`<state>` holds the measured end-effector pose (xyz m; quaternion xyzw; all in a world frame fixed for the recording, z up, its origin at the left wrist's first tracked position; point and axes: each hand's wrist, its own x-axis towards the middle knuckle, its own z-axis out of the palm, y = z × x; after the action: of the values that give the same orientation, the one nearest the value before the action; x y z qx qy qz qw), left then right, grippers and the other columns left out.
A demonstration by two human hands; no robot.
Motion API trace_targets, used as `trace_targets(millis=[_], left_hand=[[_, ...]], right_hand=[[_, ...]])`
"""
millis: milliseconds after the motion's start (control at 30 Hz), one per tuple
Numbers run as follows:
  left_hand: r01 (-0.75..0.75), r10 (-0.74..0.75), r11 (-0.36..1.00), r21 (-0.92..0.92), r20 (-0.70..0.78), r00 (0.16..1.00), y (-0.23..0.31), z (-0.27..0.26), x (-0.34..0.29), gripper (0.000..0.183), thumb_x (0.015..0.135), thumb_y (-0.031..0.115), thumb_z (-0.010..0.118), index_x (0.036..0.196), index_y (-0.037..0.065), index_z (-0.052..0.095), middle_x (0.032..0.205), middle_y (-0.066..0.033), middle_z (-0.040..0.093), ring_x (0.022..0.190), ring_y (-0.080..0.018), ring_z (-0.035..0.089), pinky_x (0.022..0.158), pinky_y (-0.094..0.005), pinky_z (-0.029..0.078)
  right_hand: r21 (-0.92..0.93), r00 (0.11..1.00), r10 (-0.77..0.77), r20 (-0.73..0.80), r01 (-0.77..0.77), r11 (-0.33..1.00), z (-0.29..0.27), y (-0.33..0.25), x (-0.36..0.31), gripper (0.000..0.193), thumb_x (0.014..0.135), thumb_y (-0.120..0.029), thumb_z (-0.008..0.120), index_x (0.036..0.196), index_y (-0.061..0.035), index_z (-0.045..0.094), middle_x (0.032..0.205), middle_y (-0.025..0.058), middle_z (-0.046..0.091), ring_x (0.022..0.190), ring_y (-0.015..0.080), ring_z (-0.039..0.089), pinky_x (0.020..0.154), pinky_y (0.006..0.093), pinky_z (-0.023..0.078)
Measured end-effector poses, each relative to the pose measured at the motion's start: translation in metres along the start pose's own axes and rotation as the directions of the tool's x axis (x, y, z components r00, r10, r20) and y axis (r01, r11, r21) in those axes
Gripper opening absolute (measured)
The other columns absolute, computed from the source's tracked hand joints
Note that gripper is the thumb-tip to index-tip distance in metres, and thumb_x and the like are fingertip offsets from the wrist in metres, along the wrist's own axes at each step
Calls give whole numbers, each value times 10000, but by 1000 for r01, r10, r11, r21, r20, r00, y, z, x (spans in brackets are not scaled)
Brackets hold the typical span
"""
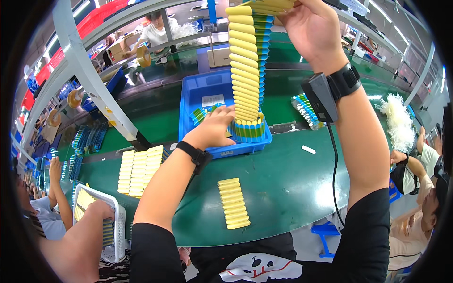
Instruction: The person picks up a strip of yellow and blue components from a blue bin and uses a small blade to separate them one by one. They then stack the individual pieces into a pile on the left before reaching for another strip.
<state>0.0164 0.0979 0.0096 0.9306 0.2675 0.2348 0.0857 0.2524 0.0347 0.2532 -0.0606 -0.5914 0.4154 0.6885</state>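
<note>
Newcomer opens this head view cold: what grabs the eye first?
Probably the tall strip of yellow pieces at upper centre, hanging from the raised right hand down into the blue bin, with the left hand spread beside its lower end. Next, the short yellow row lying alone on the green tabletop at lower centre, then the pale shredded heap at far right.

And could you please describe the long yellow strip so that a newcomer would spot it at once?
Find the blue bin on the green table. From it, the long yellow strip reaches up to the person's raised right hand. Unlike the yellow stack and short yellow row lying on the table, it stretches upright.
</note>
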Motion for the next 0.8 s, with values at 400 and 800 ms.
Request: trace_targets(millis=[400,800], left_hand=[[351,-367,925,145,106,924,-28,-39,-19,244,733,154,814,931,58,708,938,-161,717,942,-356,679,885,-427,496],[373,-464,879,295,356,811,-14,-41,14,423,759,34,636,1156,155,717,1185,-109,713,1156,-323,640,1030,-399,416]], right_hand=[[-229,971,-192,-145,156,961,-68,-53,2,235,1017,-189,549,1113,5,640,1086,171,705,1035,285,667,962,413,500],[-287,972,-208,-106,170,943,-35,-56,-10,238,1034,-183,545,1099,26,639,1065,190,712,1014,281,683,936,396,524]])
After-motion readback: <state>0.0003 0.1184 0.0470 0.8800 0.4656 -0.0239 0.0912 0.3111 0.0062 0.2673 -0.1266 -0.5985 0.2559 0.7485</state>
